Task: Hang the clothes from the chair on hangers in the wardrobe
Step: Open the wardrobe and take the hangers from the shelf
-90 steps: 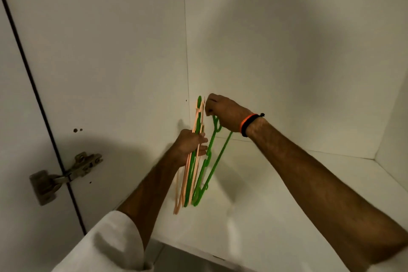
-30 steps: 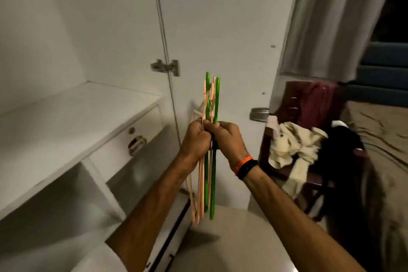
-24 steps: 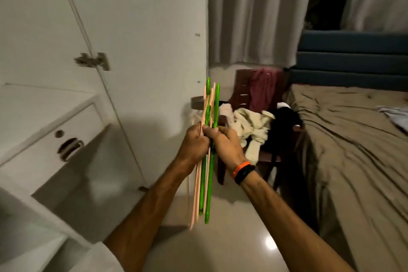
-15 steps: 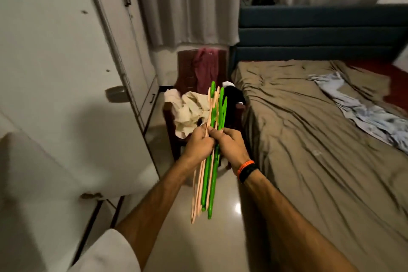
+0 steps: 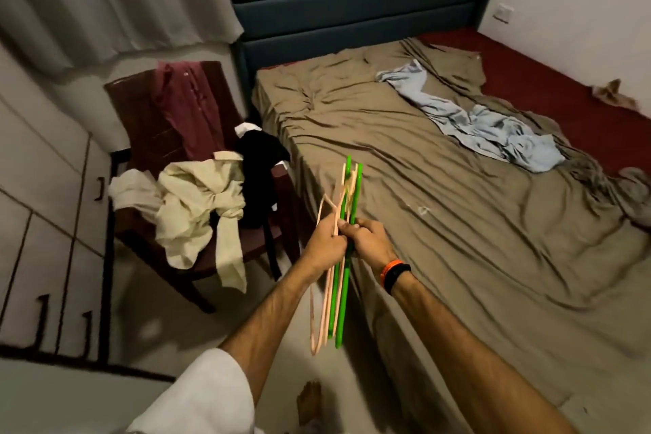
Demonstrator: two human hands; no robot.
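Step in hand: hangers [image 5: 343,259] fetched, clothes not yet on them. Left hand [image 5: 326,245] and right hand [image 5: 370,240] both curled round one upright bundle, green and peach, held between chair [image 5: 141,137] and bed [image 5: 458,222]. Clothes [image 5: 197,201] heaped on chair seat and back (cream, black, maroon). Next, likely: separate one hanger, free a hand, lift one garment.
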